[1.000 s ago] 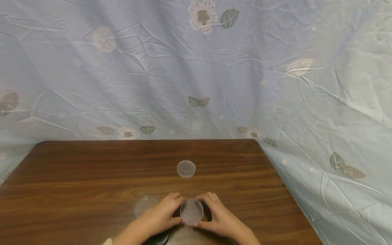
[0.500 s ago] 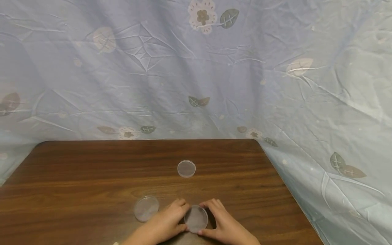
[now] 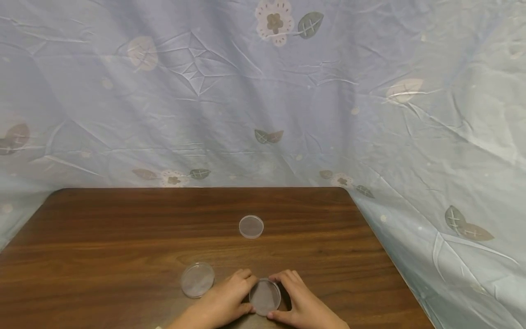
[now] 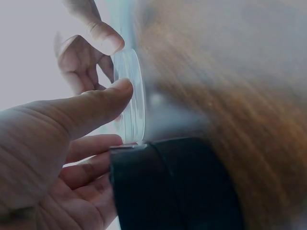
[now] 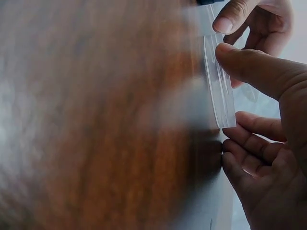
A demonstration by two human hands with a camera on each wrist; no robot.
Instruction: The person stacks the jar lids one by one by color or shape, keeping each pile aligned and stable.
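A clear, shallow round petri dish (image 3: 265, 297) is between my two hands near the table's front. My left hand (image 3: 230, 297) grips its left rim with thumb and fingers. On the opposite rim, my right hand (image 3: 302, 299) does the same. From the left wrist, the dish (image 4: 137, 105) appears edge-on with layered rims, the left thumb pressed against it. Both thumbs touch the dish (image 5: 219, 86) in the right wrist view too. Whether it rests on the table or is just above it, I cannot tell.
Another clear dish (image 3: 197, 280) lies left of my left hand. Farther back is a third clear dish (image 3: 251, 227). The brown wooden table (image 3: 123, 237) meets a patterned cloth (image 3: 230, 114) behind and at right. A black rounded object (image 4: 172, 187) blocks part of the left wrist view.
Both hands have brought the gripped petri dish nearer the person and slightly right, barely moving in the last half second. The left forearm no longer overlaps the dish at left.
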